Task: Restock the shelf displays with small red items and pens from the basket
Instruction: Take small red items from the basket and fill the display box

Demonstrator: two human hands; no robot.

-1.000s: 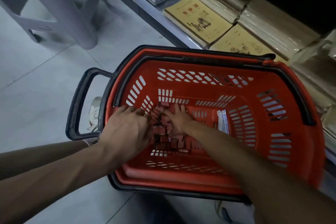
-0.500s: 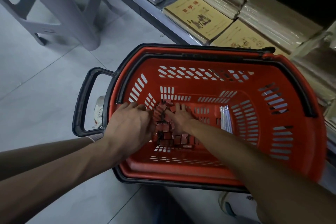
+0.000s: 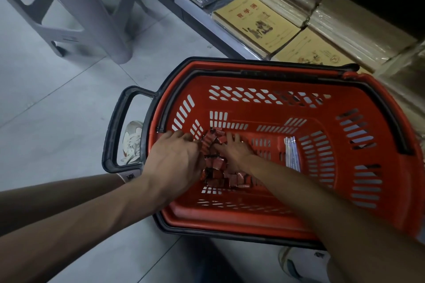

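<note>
Vs 0.5 s ago: both hands unmoved on the pile. Left hand (image 3: 174, 158): fingers bent down at the pile's 9 o'clock edge; cannot tell if it grips anything. Right hand (image 3: 232, 153): flat, fingers spread on the small red items (image 3: 215, 169), glossy wrapped cubes heaped at 9 o'clock on the basket (image 3: 379, 167) floor. Pens (image 3: 291, 155) lie at the pile's 3 o'clock.

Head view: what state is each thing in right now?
basket: upright on the floor
small red items: loose pile on basket bottom
pens: lying together beside the pile, untouched
left hand: at the pile's left side, grip hidden
right hand: fingers spread on the pile
</note>
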